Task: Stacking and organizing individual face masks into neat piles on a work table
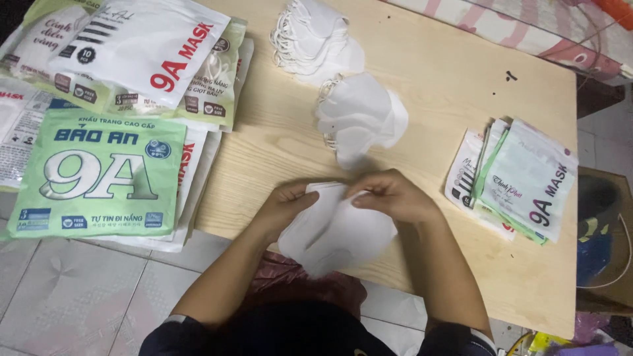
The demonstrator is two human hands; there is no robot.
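Both my hands hold a small stack of white folded face masks [336, 231] over the near edge of a light wooden table [448, 79]. My left hand [285, 204] grips the stack's left upper edge. Pinching the top edge from the right is my right hand [392, 196]. Just beyond my hands lies a second pile of white masks [359, 118]. A third pile of masks [310, 39] with ear loops sits farther back.
Several green and white mask packets [99, 171] are spread at the left, partly overhanging the table onto the tiled floor [66, 296]. A smaller stack of packets [521, 178] lies at the right. A cardboard box [603, 237] stands beyond the right edge.
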